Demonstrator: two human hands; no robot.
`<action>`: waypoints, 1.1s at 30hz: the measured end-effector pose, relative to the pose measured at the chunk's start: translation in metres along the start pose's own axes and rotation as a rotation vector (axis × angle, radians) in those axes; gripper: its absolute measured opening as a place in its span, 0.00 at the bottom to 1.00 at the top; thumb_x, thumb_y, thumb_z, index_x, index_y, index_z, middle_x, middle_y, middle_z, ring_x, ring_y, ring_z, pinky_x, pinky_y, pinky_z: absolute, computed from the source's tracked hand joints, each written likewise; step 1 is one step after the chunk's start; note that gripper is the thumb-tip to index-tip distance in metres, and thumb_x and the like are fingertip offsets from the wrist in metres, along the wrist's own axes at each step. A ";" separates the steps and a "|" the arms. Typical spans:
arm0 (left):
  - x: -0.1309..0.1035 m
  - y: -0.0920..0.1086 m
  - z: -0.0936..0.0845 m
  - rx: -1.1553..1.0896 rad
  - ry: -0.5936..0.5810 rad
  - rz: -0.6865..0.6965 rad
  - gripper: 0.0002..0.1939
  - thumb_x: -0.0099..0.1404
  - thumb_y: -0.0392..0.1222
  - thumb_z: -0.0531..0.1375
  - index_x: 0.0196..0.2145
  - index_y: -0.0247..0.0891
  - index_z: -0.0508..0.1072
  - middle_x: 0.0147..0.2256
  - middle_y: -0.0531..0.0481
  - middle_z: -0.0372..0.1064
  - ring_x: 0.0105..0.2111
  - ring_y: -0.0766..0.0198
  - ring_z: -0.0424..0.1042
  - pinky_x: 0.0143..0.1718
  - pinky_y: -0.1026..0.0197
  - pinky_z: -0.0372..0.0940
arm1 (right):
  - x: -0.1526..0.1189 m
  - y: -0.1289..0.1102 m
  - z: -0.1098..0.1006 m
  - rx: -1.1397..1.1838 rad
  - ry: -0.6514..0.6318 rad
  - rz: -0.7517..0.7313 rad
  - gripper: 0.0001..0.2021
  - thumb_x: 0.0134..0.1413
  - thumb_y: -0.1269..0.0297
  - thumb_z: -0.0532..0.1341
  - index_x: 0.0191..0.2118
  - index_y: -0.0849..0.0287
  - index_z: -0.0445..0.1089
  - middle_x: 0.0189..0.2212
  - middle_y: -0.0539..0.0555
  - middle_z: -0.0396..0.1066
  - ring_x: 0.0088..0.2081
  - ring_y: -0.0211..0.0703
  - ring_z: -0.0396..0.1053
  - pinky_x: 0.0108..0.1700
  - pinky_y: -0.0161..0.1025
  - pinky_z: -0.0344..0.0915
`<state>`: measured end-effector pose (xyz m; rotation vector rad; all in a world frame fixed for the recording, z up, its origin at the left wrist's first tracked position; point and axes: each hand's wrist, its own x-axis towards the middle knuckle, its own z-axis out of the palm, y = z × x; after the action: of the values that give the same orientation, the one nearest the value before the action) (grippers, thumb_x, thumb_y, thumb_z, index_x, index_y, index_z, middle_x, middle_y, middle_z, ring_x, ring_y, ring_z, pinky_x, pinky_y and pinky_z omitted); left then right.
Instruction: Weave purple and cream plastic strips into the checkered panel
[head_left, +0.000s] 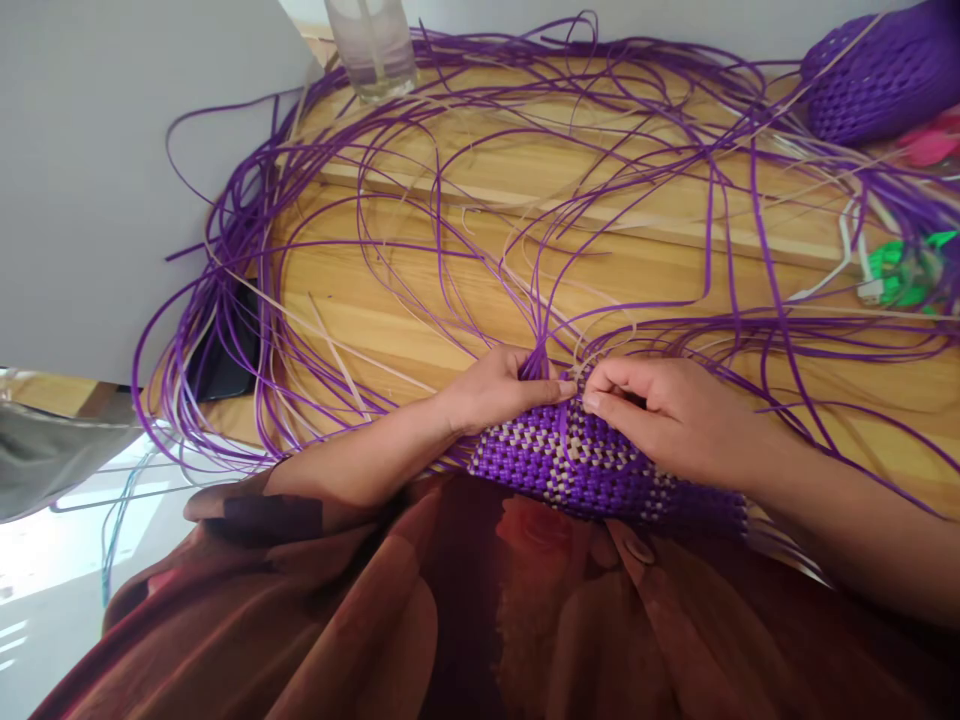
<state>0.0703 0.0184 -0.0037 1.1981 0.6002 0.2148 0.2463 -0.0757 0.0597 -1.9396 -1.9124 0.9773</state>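
L hand (499, 390) at ctr of frame, fingers closed on a bunch of purple strips (538, 362) w/ thumb lying along the top edge of the woven piece (525, 465). R hand (660, 410) just right of ctr, thumb + index pinched nearly shut at the same edge, near L thumb tip; can't tell if a strip is between them. Woven piece, purple w/ beige pattern, sits lower ctr, against the patterned brown clothing (465, 610), partly under R hand.

Loose purple + beige strips fan out over the wood surface (450, 290), looping up the L side & across the top. Clear container w/ liquid (373, 50) upright, top ctr-left. Purple woven basket (877, 75) in upper R corner, pink item (934, 140) just below it. Green item (904, 275) + white cable (847, 240) at R side. Dark flat object (225, 350) mid-L, partly under strips.
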 end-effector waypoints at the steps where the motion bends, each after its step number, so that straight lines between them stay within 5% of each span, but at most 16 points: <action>1: 0.000 0.000 0.000 0.034 0.025 0.020 0.15 0.54 0.48 0.68 0.29 0.33 0.73 0.24 0.54 0.66 0.25 0.71 0.62 0.28 0.64 0.56 | 0.001 0.000 -0.002 0.029 -0.030 0.001 0.11 0.59 0.61 0.55 0.27 0.58 0.67 0.20 0.46 0.62 0.23 0.35 0.59 0.27 0.35 0.52; 10: -0.001 0.001 0.002 -0.053 0.028 -0.107 0.12 0.54 0.45 0.67 0.27 0.32 0.72 0.23 0.54 0.66 0.23 0.71 0.62 0.27 0.64 0.57 | 0.007 0.014 -0.006 0.068 -0.132 -0.027 0.12 0.59 0.63 0.55 0.25 0.59 0.64 0.19 0.44 0.60 0.23 0.32 0.57 0.26 0.34 0.50; 16: 0.000 -0.001 0.002 0.114 0.087 -0.001 0.16 0.50 0.46 0.70 0.30 0.33 0.72 0.23 0.56 0.65 0.23 0.72 0.60 0.26 0.65 0.54 | 0.005 0.016 -0.007 0.069 -0.146 -0.020 0.12 0.60 0.62 0.55 0.25 0.58 0.63 0.19 0.44 0.60 0.23 0.32 0.57 0.25 0.34 0.51; 22: 0.000 -0.002 -0.002 0.043 0.044 -0.081 0.14 0.51 0.46 0.69 0.27 0.33 0.72 0.23 0.54 0.65 0.22 0.71 0.61 0.25 0.64 0.54 | -0.010 0.018 -0.006 -0.095 -0.038 -0.037 0.12 0.61 0.62 0.54 0.27 0.57 0.66 0.20 0.46 0.65 0.24 0.36 0.61 0.28 0.37 0.53; 27: -0.002 0.001 -0.002 0.033 -0.013 -0.103 0.13 0.53 0.45 0.67 0.29 0.33 0.72 0.24 0.54 0.66 0.22 0.70 0.61 0.26 0.63 0.55 | -0.030 0.014 0.010 -0.329 0.381 -0.258 0.13 0.58 0.56 0.60 0.42 0.59 0.71 0.43 0.58 0.72 0.46 0.53 0.67 0.50 0.48 0.58; 30: -0.001 0.001 -0.003 0.081 0.016 -0.069 0.13 0.53 0.45 0.67 0.28 0.33 0.71 0.23 0.54 0.64 0.23 0.70 0.61 0.27 0.63 0.54 | -0.039 0.006 0.024 -0.356 0.310 -0.366 0.11 0.53 0.54 0.66 0.35 0.56 0.71 0.38 0.54 0.72 0.43 0.52 0.67 0.47 0.49 0.57; 33: 0.000 -0.001 -0.003 0.129 0.017 -0.036 0.13 0.54 0.46 0.67 0.27 0.33 0.71 0.23 0.55 0.63 0.24 0.70 0.60 0.27 0.63 0.53 | -0.045 0.002 0.031 -0.313 0.258 -0.408 0.04 0.58 0.66 0.62 0.32 0.58 0.68 0.32 0.53 0.71 0.38 0.45 0.67 0.43 0.44 0.60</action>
<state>0.0681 0.0208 -0.0050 1.3098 0.6575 0.1578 0.2333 -0.1278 0.0482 -1.6160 -2.2732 0.3145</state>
